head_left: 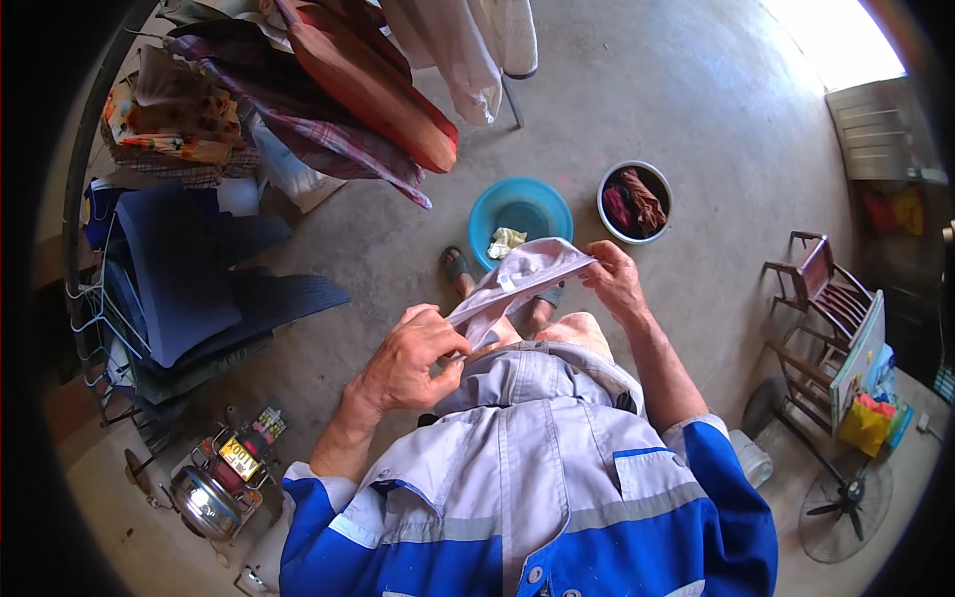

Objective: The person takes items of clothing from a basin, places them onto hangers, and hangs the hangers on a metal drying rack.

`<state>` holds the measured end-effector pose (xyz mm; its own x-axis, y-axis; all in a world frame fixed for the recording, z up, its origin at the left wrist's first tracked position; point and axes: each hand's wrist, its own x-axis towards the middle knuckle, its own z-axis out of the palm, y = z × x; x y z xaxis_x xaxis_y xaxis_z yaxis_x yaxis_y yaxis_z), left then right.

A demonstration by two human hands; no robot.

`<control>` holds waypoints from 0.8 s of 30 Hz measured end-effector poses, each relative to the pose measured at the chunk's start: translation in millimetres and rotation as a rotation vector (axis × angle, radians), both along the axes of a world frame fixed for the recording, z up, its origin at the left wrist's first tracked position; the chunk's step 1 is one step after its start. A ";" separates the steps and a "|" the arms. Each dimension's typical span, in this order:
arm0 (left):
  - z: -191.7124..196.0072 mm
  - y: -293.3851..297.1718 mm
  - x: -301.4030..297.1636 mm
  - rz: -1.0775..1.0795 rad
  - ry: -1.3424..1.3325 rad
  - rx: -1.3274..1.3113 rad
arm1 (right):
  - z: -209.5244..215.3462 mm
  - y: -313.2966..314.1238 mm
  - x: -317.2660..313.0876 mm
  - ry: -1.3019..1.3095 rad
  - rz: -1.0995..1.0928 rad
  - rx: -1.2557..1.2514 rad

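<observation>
— Two hands, one pale lilac garment point(517, 284): where is it?

— Stretched at waist height above the concrete floor point(696, 119), left hand point(413, 363) pinching its lower end, right hand point(615, 279) pinching the upper edge. Each grip is pressed onto cloth.

— Which step?

— Seemingly shaking it flat for drying. Hanging it likely calls for a free spot on the loaded rack point(298, 90). A blue basin point(519, 209) and a white bowl of dark clothes point(635, 202) sit just beyond.

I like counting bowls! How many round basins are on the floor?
2. A blue basin sits just past the person's feet, with a small cloth inside. A white-rimmed basin full of dark clothes stands right beside it. Others may be hidden.
</observation>
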<state>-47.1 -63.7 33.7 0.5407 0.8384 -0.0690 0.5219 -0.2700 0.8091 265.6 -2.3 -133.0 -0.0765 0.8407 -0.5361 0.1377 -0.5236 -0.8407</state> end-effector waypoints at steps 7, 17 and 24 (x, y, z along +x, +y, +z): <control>-45.1 -13.2 14.9 0.135 0.202 0.153 | 33.6 -11.3 16.7 0.338 -0.306 -0.080; -78.2 -16.4 24.4 0.365 0.230 0.350 | 32.5 -31.1 23.7 0.269 -0.240 0.172; -98.7 -22.2 21.1 0.580 0.158 0.306 | 52.3 -28.6 19.1 -0.342 0.222 0.615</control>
